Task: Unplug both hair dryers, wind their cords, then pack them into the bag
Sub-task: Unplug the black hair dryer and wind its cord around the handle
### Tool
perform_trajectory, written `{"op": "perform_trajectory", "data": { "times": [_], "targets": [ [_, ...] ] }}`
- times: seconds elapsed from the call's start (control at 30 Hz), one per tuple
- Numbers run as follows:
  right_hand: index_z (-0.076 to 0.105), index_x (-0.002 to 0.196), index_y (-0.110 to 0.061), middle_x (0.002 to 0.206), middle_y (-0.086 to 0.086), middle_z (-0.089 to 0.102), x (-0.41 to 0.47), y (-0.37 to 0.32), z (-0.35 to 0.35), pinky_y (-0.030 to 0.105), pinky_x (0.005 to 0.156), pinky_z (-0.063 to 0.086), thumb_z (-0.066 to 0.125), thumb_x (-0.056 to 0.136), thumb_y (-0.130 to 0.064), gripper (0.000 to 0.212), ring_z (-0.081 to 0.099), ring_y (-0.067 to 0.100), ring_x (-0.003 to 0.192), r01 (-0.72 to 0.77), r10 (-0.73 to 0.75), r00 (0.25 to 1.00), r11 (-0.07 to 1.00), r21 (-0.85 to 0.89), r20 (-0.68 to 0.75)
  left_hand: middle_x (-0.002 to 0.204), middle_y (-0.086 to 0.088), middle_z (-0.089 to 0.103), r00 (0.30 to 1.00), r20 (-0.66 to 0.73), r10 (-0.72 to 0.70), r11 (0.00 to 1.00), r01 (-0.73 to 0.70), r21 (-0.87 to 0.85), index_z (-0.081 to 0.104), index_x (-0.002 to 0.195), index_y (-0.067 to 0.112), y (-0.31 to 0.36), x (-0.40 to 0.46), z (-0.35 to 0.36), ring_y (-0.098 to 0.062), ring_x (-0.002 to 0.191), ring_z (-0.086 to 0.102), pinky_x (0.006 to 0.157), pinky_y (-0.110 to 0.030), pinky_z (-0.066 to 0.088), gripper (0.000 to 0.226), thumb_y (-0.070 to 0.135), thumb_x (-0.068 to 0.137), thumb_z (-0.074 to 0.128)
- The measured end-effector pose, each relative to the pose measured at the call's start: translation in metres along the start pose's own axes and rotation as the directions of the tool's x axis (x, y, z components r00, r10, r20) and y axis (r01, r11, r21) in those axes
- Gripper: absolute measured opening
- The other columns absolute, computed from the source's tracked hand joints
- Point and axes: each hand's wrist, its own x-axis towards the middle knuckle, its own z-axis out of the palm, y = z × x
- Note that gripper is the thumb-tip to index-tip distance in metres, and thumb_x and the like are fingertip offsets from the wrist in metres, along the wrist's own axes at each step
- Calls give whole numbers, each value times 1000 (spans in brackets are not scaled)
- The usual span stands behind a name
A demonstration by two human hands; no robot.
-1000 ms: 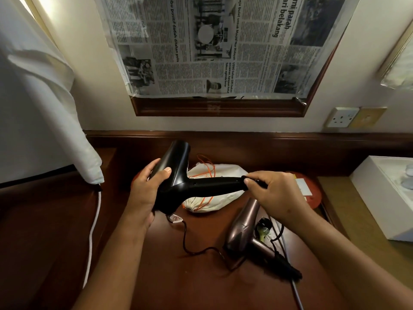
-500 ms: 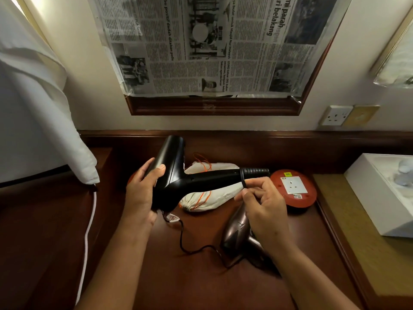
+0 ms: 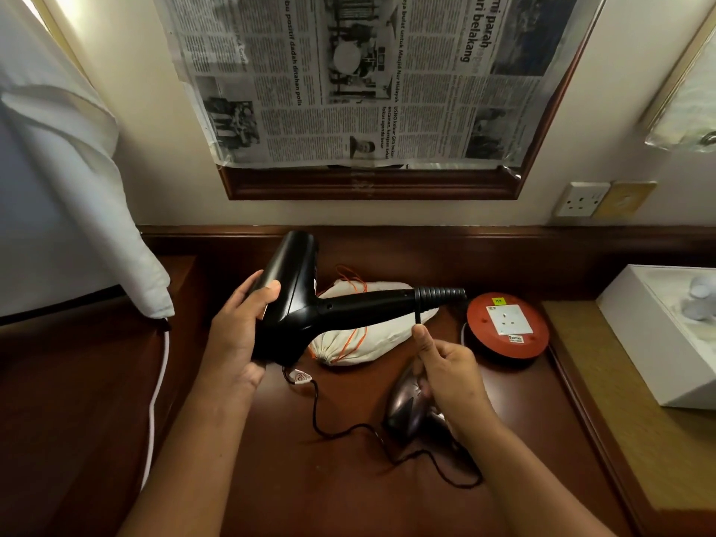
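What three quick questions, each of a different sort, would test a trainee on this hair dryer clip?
1. True or false: the left hand grips the black hair dryer by its barrel.
2. What is the right hand pinching? A) the bag's orange drawstring B) the black cord just below the ribbed end of the dryer's handle C) the red extension reel
3. Fill in: the second, bronze hair dryer lies on the ____, partly hidden by the right hand.

Key: 1 true; 2 B; 3 desk. The white bag lies behind the black dryer.
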Motion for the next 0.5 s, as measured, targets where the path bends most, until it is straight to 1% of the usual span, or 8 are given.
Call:
{"op": "perform_trajectory", "data": {
  "times": [0.07,0.17,0.23,0.3,0.33,0.37,0.43,0.5],
  "targets": [
    [59,74,7,49,6,34,6,3,-3,22,41,23,52,78,-60,67,29,12,42,-76,71,995,994,78,71,101,-3,68,1000,5,3,1000,-3,8,63,121,25,1,-1,0,-25,90,67,79,-42,55,38,18,84,66],
    [73,78,-6,58,3,31,12,9,-6,27,50,20,51,88,-48,49,26,14,52,-211,134,955,934,287,265,104,-5,69,1000,16,-17,1000,17,-8,65,117,26,0,-2,-1,-26,91,67,81,-43,55,34,17,84,65],
    [73,85,-5,61,1,34,18,15,-11,27,52,24,54,90,-41,41,30,13,53,-275,95,911,865,419,402,105,-5,69,999,41,-26,1000,27,-8,65,115,26,1,-2,-2,-24,86,68,76,-40,56,36,18,81,67],
    [71,86,-4,64,1,41,25,17,-18,26,54,33,70,80,-37,33,37,13,56,-329,33,853,809,488,522,111,-7,68,994,90,-54,999,54,3,62,122,24,2,-3,-5,-23,85,69,76,-39,56,51,24,71,70],
    [69,84,-4,66,2,43,28,17,-21,27,56,36,77,73,-32,31,40,13,58,-347,3,824,792,502,567,115,-9,67,991,112,-68,998,67,5,61,125,24,3,-2,-7,-24,87,68,77,-40,57,59,27,67,70],
    [67,82,-5,68,3,44,31,16,-24,28,59,36,79,68,-27,29,41,13,59,-357,-29,797,783,510,603,118,-10,66,988,131,-78,997,77,8,60,127,23,3,-2,-9,-24,87,68,76,-39,57,62,29,66,70],
    [64,78,-5,71,3,44,37,13,-28,29,62,35,78,67,-19,23,40,13,61,-348,-98,756,777,524,647,118,-11,65,983,164,-88,996,86,16,62,124,23,4,-2,-10,-24,88,68,75,-39,57,54,28,70,68],
    [63,76,-6,72,3,46,43,7,-32,29,63,36,78,67,-17,21,38,13,62,-315,-118,741,808,497,661,110,-9,67,978,187,-93,996,89,26,66,114,24,6,-2,-9,-23,85,68,76,-39,57,34,24,80,63]
  ]
}}
